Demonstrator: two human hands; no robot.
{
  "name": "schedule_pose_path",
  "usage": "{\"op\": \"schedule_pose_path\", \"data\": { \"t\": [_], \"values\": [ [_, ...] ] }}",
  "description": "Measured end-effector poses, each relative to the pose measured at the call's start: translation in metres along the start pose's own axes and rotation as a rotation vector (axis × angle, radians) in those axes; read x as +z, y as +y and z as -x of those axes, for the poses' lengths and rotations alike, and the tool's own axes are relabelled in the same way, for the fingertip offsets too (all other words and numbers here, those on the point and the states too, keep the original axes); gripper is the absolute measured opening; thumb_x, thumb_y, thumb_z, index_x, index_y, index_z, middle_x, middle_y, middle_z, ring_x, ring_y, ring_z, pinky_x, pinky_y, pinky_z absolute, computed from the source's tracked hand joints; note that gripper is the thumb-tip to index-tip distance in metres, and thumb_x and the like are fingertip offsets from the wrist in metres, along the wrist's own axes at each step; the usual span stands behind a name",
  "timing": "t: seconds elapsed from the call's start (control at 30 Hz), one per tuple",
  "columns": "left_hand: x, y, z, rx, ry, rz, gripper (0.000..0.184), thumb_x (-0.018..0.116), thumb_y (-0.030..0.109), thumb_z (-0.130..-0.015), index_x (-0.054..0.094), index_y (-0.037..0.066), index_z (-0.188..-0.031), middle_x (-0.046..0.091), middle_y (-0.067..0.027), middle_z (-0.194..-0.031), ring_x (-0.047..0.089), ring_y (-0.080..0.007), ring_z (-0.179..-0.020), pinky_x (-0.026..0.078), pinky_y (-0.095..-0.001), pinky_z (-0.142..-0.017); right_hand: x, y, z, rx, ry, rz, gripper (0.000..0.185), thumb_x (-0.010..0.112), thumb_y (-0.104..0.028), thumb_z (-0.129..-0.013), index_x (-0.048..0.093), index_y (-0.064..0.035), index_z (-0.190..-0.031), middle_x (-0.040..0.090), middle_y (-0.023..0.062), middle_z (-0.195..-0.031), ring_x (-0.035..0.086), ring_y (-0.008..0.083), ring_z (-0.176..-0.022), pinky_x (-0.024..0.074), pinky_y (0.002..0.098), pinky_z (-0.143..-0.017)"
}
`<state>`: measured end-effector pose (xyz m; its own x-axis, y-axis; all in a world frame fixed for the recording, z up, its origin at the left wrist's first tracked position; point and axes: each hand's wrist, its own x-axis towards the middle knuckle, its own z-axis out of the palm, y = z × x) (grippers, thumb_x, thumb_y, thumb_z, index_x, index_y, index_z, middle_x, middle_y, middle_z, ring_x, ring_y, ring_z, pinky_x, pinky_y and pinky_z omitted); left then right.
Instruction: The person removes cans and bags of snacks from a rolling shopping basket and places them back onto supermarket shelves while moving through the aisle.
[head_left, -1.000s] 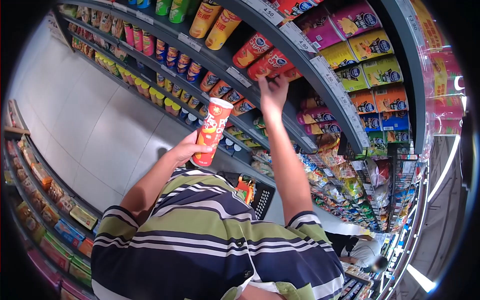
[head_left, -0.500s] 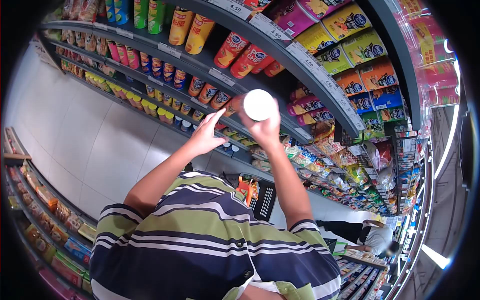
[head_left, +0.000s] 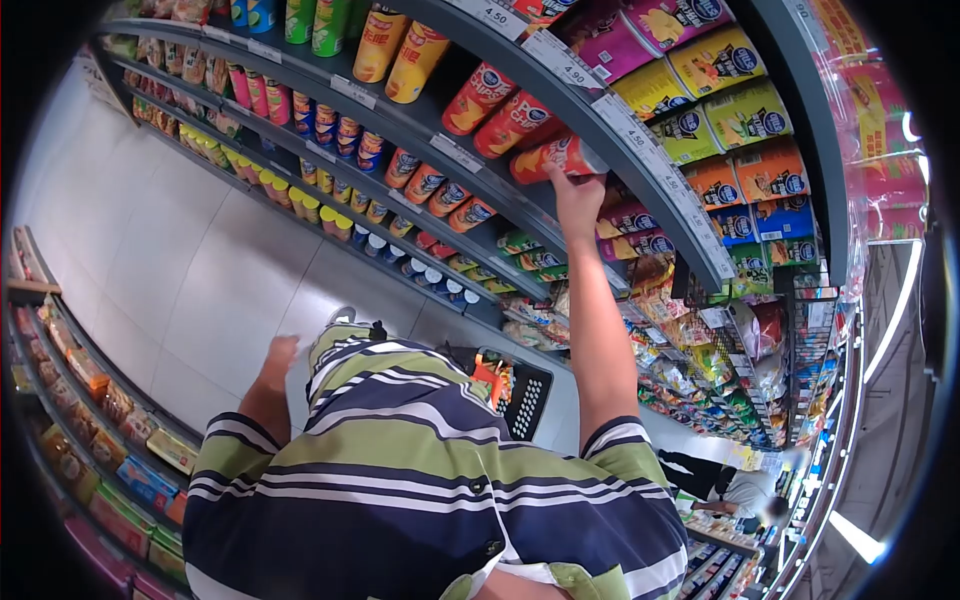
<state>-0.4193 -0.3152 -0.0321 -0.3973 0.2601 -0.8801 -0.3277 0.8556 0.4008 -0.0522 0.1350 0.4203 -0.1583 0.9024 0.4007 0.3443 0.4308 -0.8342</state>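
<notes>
Grey shelves (head_left: pixel 405 122) curve away on the far side of a pale tiled floor (head_left: pixel 230 250), packed with bright canisters and edged with price labels. The shopper, in a striped shirt (head_left: pixel 390 490), reaches out with the right arm, which looks long and almost straight from sleeve to wrist. At its end the right hand (head_left: pixel 577 203) is up at the shelf, fingers closed against a red canister (head_left: pixel 552 160), holding it by the end nearer the wrist. That canister lies slanted at the shelf, just beside two more red ones (head_left: pixel 495 112) in the same row; whether it touches them I can't make out. Yellow canisters (head_left: pixel 398 52) stand further along, and purple ones (head_left: pixel 632 232) sit on the other side of the wrist.

The left arm is low and bent, close to the body, with the left hand (head_left: pixel 281 352) out over the floor, well apart from the shelves. It's blurred, so I can't tell how its fingers are set, though I see nothing in it. Near the shopper's front is a black basket (head_left: pixel 525 402) with an orange packet (head_left: pixel 490 374) in it. Another person (head_left: pixel 745 492) is well off down the aisle.
</notes>
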Motion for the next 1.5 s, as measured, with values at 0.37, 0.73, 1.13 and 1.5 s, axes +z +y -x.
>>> {"op": "schedule_pose_path", "data": {
  "t": [0.37,0.73,1.13,1.5],
  "values": [
    [-0.029,-0.062,0.041,-0.112,0.007,-0.059,0.035,0.065,0.035,-0.093,0.07,0.006,-0.111,0.068,-0.0065,-0.09,0.064,-0.0256,-0.079,0.049,-0.0467,-0.068,0.014,0.013,-0.038,0.207,-0.034,-0.058,0.07,0.084,-0.009,-0.083,0.048,-0.0008,-0.142,0.064,0.0117,-0.13,0.061,0.022,-0.119,0.045,0.0364,-0.107],
    [0.025,-0.007,0.015,0.217,-0.232,-0.022,0.033,0.065,0.035,-0.093,0.07,0.012,-0.116,0.069,0.0008,-0.093,0.064,-0.0174,-0.075,0.05,-0.0383,-0.067,0.033,0.018,-0.031,0.131,0.021,0.191,0.074,0.09,-0.017,-0.076,0.05,-0.0013,-0.136,0.067,0.0168,-0.128,0.065,0.0292,-0.119,0.0492,0.0407,-0.105],
    [-0.02,-0.013,0.024,-0.054,-0.161,-0.121,0.039,0.064,0.037,-0.094,0.066,0.014,-0.125,0.068,-0.0023,-0.102,0.065,-0.0204,-0.084,0.052,-0.043,-0.074,0.041,0.005,0.038,0.008,0.254,0.363,0.087,0.083,-0.015,-0.081,0.034,0.0082,-0.149,0.045,0.032,-0.142,0.046,0.0483,-0.134,0.037,0.0469,-0.116],
    [-0.037,-0.015,-0.074,0.522,-0.413,-0.57,0.037,0.055,0.031,-0.1,0.074,-0.001,-0.104,0.074,-0.0218,-0.096,0.069,-0.0291,-0.095,0.052,-0.0447,-0.088,0.004,0.031,0.351,0.338,0.198,0.845,0.074,0.074,-0.015,-0.083,0.042,-0.0007,-0.148,0.044,0.0271,-0.148,0.043,0.0431,-0.138,0.0383,0.0531,-0.111]
  ]
}}
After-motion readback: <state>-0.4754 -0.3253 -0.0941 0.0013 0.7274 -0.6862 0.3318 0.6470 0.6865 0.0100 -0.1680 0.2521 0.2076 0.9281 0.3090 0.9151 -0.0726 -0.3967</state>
